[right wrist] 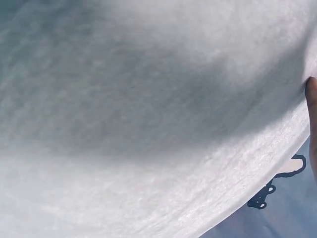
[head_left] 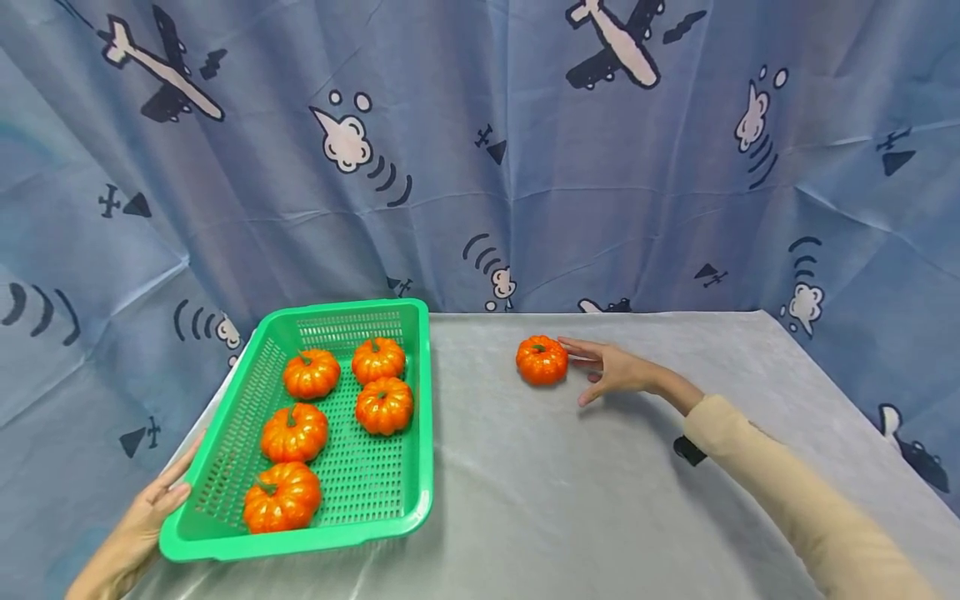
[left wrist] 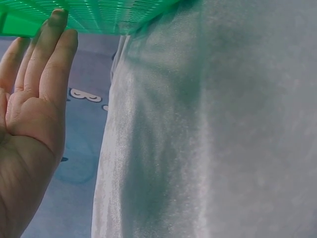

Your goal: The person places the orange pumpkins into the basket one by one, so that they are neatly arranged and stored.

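On the left of the table, a green plastic basket (head_left: 426, 400) holds several small orange pumpkins, one pumpkin (head_left: 282, 498) in its near left corner. My left hand (head_left: 152, 510) is at the basket's left side, and in the left wrist view its fairly straight fingers (left wrist: 52, 64) touch the green mesh. A single pumpkin (head_left: 542, 361) sits on the table near the back. Just to its right is my right hand (head_left: 617, 368), fingers spread and reaching towards it; whether a fingertip touches is unclear. The right wrist view catches only part of a finger (right wrist: 312, 106).
A pale grey cloth covers the table (head_left: 525, 500). Behind it hangs a blue curtain (head_left: 465, 167) with airplane prints. A small black object (head_left: 688, 451) shows beneath my right sleeve. The table's left edge runs close under the basket.
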A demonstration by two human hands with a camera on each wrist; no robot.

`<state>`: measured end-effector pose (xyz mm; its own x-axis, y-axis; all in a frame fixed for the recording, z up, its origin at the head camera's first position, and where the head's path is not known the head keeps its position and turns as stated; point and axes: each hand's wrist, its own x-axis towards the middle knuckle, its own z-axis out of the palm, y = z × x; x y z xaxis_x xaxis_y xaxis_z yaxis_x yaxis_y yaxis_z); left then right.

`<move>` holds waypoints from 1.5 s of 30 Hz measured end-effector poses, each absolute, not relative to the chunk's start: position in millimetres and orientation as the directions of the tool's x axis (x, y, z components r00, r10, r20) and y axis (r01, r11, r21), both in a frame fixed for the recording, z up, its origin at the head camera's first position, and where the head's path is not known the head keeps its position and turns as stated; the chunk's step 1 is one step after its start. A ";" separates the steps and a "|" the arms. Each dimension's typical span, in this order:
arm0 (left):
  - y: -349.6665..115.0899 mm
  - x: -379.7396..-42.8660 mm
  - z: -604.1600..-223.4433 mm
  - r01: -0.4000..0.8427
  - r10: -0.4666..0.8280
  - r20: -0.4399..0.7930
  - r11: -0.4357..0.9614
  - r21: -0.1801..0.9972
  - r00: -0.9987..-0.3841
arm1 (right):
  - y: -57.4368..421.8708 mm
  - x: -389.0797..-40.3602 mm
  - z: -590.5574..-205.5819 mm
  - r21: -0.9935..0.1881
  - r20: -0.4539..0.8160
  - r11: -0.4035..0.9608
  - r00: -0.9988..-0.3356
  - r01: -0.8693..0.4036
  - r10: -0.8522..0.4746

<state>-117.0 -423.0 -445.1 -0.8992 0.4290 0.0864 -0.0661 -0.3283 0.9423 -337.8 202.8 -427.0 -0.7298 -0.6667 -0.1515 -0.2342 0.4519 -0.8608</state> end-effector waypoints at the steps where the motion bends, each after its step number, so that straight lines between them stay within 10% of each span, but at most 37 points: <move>1: -423.3 -117.1 -445.4 -0.062 0.430 0.089 -0.325 0.944 -0.899 | 201.5 -339.8 -427.5 -0.861 -0.152 0.453 -0.735 -0.229 -0.660; 45: -421.5 -122.5 -453.1 0.022 0.479 0.231 -0.402 0.915 -0.847 | 145.3 -341.2 -405.6 -0.761 0.090 0.515 -0.851 -0.394 -0.518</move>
<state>-122.5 -421.5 -453.1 -0.8466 0.4795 0.2309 0.0219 -0.4021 0.9153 -341.2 145.3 -405.6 -0.8506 -0.5182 0.0897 -0.3942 0.5152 -0.7610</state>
